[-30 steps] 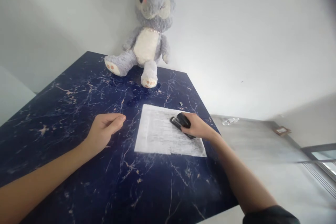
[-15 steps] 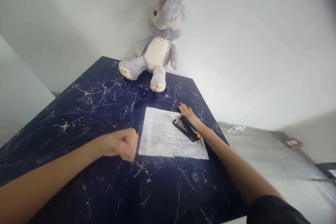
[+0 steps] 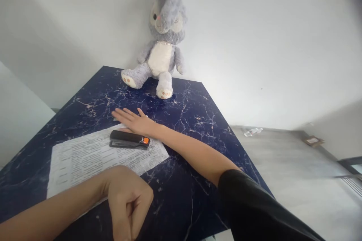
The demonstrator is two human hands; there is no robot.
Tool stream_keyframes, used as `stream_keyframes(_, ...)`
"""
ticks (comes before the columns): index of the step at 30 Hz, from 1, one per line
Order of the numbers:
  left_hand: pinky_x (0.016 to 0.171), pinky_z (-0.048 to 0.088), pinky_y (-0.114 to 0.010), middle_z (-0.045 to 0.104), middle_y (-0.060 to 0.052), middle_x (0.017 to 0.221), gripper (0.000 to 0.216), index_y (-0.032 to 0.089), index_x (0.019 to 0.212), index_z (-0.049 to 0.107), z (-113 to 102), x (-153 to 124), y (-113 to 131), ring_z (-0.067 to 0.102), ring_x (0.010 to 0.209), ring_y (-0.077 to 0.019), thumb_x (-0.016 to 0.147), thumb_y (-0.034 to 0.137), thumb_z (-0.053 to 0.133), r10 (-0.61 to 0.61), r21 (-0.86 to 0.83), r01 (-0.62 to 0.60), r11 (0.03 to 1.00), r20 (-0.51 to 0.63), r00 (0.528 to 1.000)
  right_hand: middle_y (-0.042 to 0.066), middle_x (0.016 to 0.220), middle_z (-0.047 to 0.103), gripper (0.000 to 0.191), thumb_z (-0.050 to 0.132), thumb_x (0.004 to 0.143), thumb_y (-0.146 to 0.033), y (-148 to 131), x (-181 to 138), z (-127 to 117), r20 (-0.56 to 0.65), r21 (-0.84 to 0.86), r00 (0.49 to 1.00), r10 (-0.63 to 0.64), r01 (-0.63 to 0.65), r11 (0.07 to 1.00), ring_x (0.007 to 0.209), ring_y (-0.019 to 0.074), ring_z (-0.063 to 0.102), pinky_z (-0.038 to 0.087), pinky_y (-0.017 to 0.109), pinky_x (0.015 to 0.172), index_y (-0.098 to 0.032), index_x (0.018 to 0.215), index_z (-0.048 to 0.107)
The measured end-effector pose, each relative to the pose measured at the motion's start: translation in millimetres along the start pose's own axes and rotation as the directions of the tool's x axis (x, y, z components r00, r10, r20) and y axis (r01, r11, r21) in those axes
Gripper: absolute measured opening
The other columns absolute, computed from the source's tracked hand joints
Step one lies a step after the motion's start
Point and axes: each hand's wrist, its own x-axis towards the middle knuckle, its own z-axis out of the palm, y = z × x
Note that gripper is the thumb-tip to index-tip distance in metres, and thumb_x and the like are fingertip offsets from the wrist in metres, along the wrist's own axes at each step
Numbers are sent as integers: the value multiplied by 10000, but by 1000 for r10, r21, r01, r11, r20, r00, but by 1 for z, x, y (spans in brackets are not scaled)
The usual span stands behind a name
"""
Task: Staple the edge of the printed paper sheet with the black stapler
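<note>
A printed paper sheet point(image 3: 90, 156) lies on the dark blue marble table point(image 3: 192, 120). A black stapler point(image 3: 129, 139) with an orange end rests on the sheet. My right hand point(image 3: 132, 120) lies flat just behind the stapler with its fingers stretched out, holding nothing. My left hand point(image 3: 128, 203) is curled into a loose fist near the table's front edge, beside the paper's near corner, and nothing shows in it.
A grey plush rabbit point(image 3: 160, 41) sits against the white wall at the table's far edge. The grey floor to the right holds a small clear bottle point(image 3: 251, 131) and a brown item point(image 3: 312, 140).
My right hand let go of the stapler and now lies flat beyond it. My left hand closed into a fist and drew nearer. The view swung right, so paper and stapler appear further left.
</note>
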Motion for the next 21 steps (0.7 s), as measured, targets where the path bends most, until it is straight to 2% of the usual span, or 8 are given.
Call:
stream_keyframes(2, 325, 446, -228, 524, 10, 398, 586, 235, 481, 658, 1, -3, 2, 508, 298, -134, 808, 689, 830, -3, -8, 4, 1000, 32, 999, 151, 1800, 228, 721, 430, 1136, -501, 4, -13, 0, -34, 5, 999, 16, -15, 1000, 1657, 296, 256, 218, 520, 1326, -120, 1713, 227)
stream_keyframes(5, 323, 448, -238, 448, 11, 348, 562, 253, 466, 661, 2, -6, 4, 443, 266, -136, 749, 690, 875, 73, 106, -60, 993, -117, 990, 254, 1766, 256, 820, 487, 1115, -522, 16, -50, -6, -29, 14, 999, 46, -46, 999, 1647, 317, 288, 257, 502, 1328, -10, 1689, 202)
stream_keyframes(10, 330, 320, -314, 330, -2, 398, 750, 219, 411, 368, 4, -12, 0, 305, 340, -115, 869, 657, 770, -8, -9, 6, 1000, -164, 986, 257, 1757, 301, 712, 416, 1148, -448, 36, -142, -24, 10, 10, 983, 182, -182, 983, 1650, 340, 306, 282, 569, 1348, -71, 1718, 216)
stream_keyframes(13, 390, 214, -342, 235, 16, 452, 740, 205, 475, 277, 2, -14, -18, 197, 410, -115, 974, 606, 648, 87, 3, -93, 996, -398, 913, 234, 1773, 284, 725, 354, 1147, -487, 43, -184, -32, 57, 46, 954, 294, -297, 954, 1671, 327, 261, 241, 600, 1359, -107, 1739, 176)
stream_keyframes(15, 433, 209, -334, 207, 32, 486, 704, 203, 511, 293, -3, -13, -34, 162, 452, -117, 1003, 593, 612, 189, 93, -171, 981, -659, 728, 221, 1776, 292, 734, 379, 1134, -523, 43, -198, -39, 50, 110, 945, 323, -327, 939, 1673, 337, 259, 226, 622, 1356, -130, 1732, 212)
stream_keyframes(17, 469, 253, -315, 248, 34, 517, 658, 203, 546, 327, -8, -13, -47, 207, 482, -119, 1046, 557, 568, 237, 174, -184, 967, -879, 413, 207, 1730, 404, 662, 413, 1128, -523, 37, -204, -51, -60, 217, 925, 374, -354, 910, 1634, 343, 352, 284, 622, 1330, -165, 1680, 343)
stream_keyframes(19, 535, 365, -295, 396, 20, 576, 564, 203, 607, 431, -13, -13, -55, 368, 534, -124, 1093, 477, 520, 241, 231, -86, 969, -961, 133, 178, 1536, 621, 499, 416, 1137, -495, 25, -207, -69, -194, 354, 861, 470, -385, 852, 1449, 318, 568, 447, 566, 1218, -196, 1514, 548)
stream_keyframes(21, 653, 488, -292, 580, -1, 722, 410, 206, 755, 584, -16, -13, -57, 554, 656, -134, 1107, 402, 505, 248, 245, 92, 965, -968, -23, 116, 1238, 737, 390, 427, 1141, -480, 8, -211, -89, -178, 470, 824, 538, -409, 782, 1122, 252, 697, 567, 454, 1000, -210, 1276, 674)
